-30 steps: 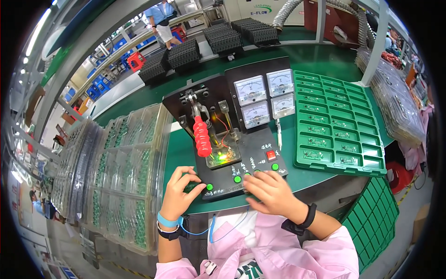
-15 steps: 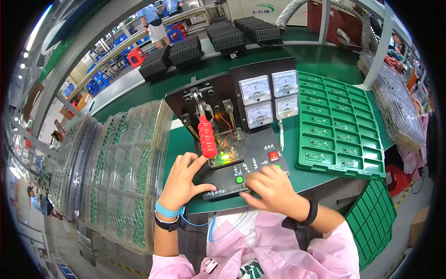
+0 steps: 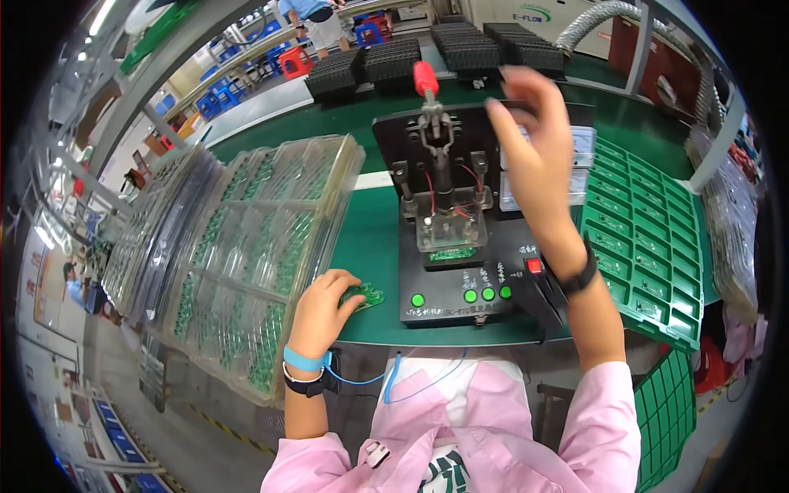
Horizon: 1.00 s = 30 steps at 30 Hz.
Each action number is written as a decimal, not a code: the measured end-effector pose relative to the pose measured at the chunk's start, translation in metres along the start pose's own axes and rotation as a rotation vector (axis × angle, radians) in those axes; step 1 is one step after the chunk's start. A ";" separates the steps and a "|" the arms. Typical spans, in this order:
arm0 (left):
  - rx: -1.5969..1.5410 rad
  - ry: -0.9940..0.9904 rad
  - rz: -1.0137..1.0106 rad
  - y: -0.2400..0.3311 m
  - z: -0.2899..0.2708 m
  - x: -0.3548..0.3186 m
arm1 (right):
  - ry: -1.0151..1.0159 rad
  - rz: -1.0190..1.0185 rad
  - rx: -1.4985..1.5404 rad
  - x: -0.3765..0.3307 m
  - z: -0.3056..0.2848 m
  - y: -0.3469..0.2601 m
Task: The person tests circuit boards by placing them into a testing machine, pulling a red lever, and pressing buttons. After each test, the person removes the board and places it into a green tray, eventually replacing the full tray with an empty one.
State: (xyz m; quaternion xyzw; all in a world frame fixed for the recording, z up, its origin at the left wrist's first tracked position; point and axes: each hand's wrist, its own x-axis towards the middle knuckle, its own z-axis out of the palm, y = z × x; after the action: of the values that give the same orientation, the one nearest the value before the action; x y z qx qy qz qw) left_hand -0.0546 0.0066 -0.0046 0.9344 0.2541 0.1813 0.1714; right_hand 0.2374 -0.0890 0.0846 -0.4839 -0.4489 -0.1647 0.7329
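My left hand (image 3: 320, 312) has its thumb and fingers closed on a green circuit board (image 3: 370, 295) at the left of a black test fixture (image 3: 440, 289). My right hand (image 3: 538, 156), somewhat blurred, is raised in front of the panel meters (image 3: 582, 185) with its fingers apart and nothing in them. The fixture's toggle clamp has its red handle (image 3: 425, 78) standing up. Beneath the clear press plate (image 3: 450, 232) another green circuit board (image 3: 454, 254) shows its front edge. Green buttons (image 3: 470, 297) and a red switch (image 3: 534, 265) sit along the fixture's front.
Clear plastic trays of boards (image 3: 283, 222) lean in stacks at left. A green compartment tray (image 3: 645, 238) with small boards lies at right. Black racks (image 3: 464, 53) line the back of the bench. A person (image 3: 316, 20) stands beyond. A blue cord (image 3: 357, 380) runs from my left wrist.
The red handle has swung up and the fixture's lights no longer show. My right hand has risen from the buttons; my left has moved off the handle to a circuit board. The view has shifted.
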 end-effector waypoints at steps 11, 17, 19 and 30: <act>0.081 0.057 0.027 -0.025 0.020 -0.002 | -0.891 0.459 -0.385 -0.096 -0.043 0.010; -0.119 0.208 0.224 0.026 0.015 0.023 | -0.792 0.603 -0.354 -0.096 -0.046 0.017; -0.065 0.245 0.363 0.042 0.023 0.033 | -0.780 0.858 -0.264 -0.087 -0.048 0.008; -0.006 0.048 0.507 0.071 0.064 0.053 | -0.490 0.738 -0.372 -0.065 -0.187 0.000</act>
State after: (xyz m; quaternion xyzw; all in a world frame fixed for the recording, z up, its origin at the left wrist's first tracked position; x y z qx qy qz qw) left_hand 0.0447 -0.0370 -0.0185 0.9631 0.0151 0.2417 0.1172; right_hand 0.2955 -0.2622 0.0073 -0.7583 -0.3696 0.1476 0.5163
